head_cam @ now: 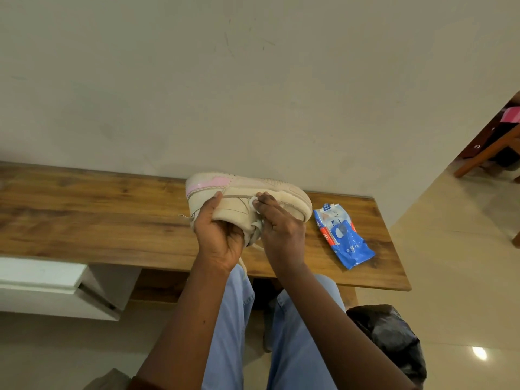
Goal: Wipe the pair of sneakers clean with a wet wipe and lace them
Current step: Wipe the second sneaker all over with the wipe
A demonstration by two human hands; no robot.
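Note:
A cream sneaker [239, 204] with a pink heel panel is held on its side above the wooden bench [98, 215]. My left hand [219, 235] grips it from below, thumb on the side panel and fingers inside the opening. My right hand [278, 229] pinches a small white wet wipe [252, 205] against the sneaker's side. Loose pale laces [254, 235] hang between my hands. Behind it, against the wall, lies the second sneaker [270, 183], mostly hidden.
A blue wet wipe pack [342, 237] lies on the bench to the right of my hands. A black plastic bag [394, 339] sits on the floor at lower right. Wooden furniture legs [486, 153] stand at far right. A wall runs right behind the bench.

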